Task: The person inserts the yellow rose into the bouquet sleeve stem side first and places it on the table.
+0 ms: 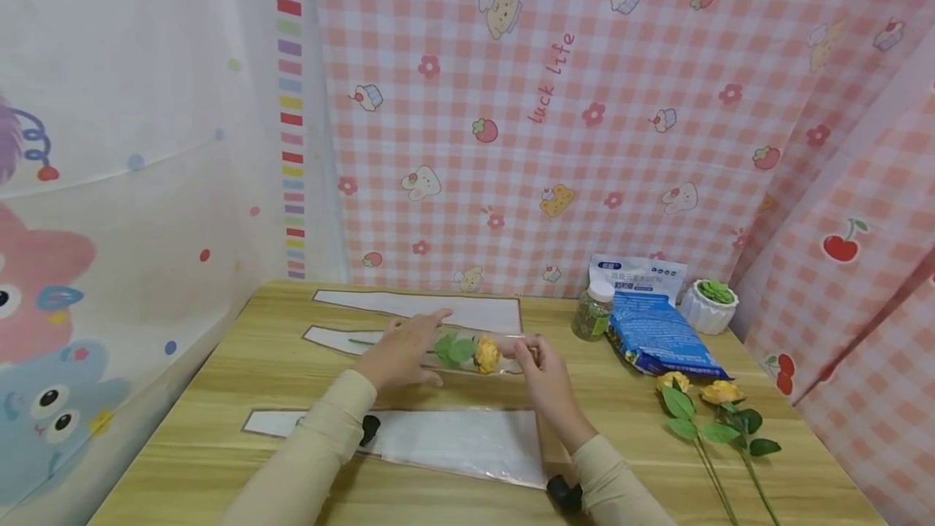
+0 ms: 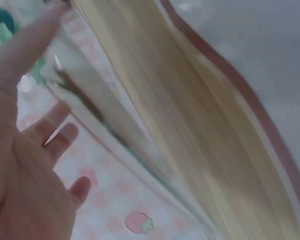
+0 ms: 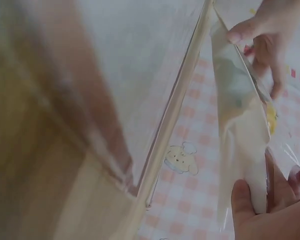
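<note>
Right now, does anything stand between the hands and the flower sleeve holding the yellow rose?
Nothing visible does: the right hand pinches the flower sleeve near its wide end, and the left hand spreads over it. The nearer sleeve and farther sleeve don't cover it.

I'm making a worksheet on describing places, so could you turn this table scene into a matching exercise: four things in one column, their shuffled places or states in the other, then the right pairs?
Things, as the head view shows them:
1. right hand
2. jar
3. potted succulent
4. two loose roses

Places or states:
A. lying nearer the camera than the blue packet
B. pinching the end of a clear sleeve
C. just right of the blue packet
D. just left of the blue packet

Pairs: 1-B, 2-D, 3-C, 4-A
</note>
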